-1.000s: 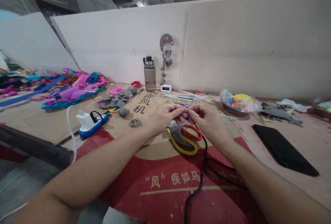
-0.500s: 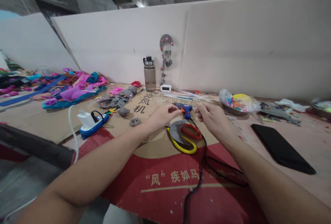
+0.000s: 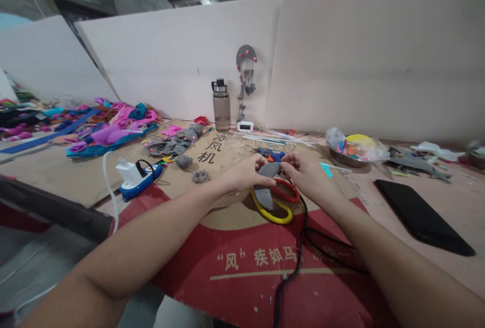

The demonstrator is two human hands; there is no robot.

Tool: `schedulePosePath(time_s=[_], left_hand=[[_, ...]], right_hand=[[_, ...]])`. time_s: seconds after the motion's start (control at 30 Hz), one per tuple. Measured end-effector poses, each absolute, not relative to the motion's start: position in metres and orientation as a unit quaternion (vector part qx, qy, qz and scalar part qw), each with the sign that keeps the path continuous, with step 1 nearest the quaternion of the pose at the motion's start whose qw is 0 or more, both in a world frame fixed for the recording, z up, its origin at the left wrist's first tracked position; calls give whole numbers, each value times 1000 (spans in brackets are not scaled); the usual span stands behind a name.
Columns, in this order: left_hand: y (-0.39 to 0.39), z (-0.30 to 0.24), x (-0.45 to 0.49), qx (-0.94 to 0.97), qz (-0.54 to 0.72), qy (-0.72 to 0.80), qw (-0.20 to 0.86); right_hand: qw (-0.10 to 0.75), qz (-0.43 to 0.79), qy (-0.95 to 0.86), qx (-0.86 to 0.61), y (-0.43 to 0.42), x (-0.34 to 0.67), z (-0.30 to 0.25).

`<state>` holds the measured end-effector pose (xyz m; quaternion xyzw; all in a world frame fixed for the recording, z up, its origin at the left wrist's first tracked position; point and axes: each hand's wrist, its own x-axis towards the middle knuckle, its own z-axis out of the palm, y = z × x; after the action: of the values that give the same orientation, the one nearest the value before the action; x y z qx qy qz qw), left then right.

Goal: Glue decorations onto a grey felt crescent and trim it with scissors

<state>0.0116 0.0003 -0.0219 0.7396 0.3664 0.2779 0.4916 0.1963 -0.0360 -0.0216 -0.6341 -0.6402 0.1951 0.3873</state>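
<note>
My left hand (image 3: 248, 172) is closed on a grey felt piece (image 3: 269, 169), its thumb across the lower edge. At the right edge of the felt, the fingers of my right hand (image 3: 299, 170) pinch together; anything small between them is hidden. More grey felt (image 3: 264, 197) shows under my left thumb, over the scissors; I cannot tell whether it is a separate piece. The scissors have one yellow handle (image 3: 278, 217) and one red handle (image 3: 291, 192). Just behind my hands lies a blue glue gun (image 3: 276, 155), partly covered.
Grey yarn (image 3: 200, 176) and a pile of grey felt pieces (image 3: 172, 143) lie left. A bottle (image 3: 222, 110) stands behind, near a hanging grey moon ornament (image 3: 246, 57). A power strip (image 3: 140, 184) is left; a phone (image 3: 422, 217) and metal bowl (image 3: 354, 160) are right. A black cord (image 3: 299, 267) crosses the cardboard.
My hands have come closer together, and a grey felt piece is now held between them above the scissors. A turquoise scrap beside my right wrist has come into sight.
</note>
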Motion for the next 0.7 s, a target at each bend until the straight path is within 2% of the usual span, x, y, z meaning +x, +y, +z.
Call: schedulePosePath(time_s=[0.1,0.27,0.4,0.57,0.7], left_hand=[[0,-21,12,685,316,331,567],[5,-22,12,655,361,325,578],[4,-23,12,656,380,310,573],[-5,-21,14,652,370,285,598],[-7,-22,16,644,353,279,619]], right_hand=[[466,314,-572,-598,-35,194,-20],[559,446,-478,-510,-39,190,-16],[570,429,-476,-515,-40,189,-14],[643,399,-433,-490,-43,187,-9],[661,409,-406,-480,-43,187,-10]])
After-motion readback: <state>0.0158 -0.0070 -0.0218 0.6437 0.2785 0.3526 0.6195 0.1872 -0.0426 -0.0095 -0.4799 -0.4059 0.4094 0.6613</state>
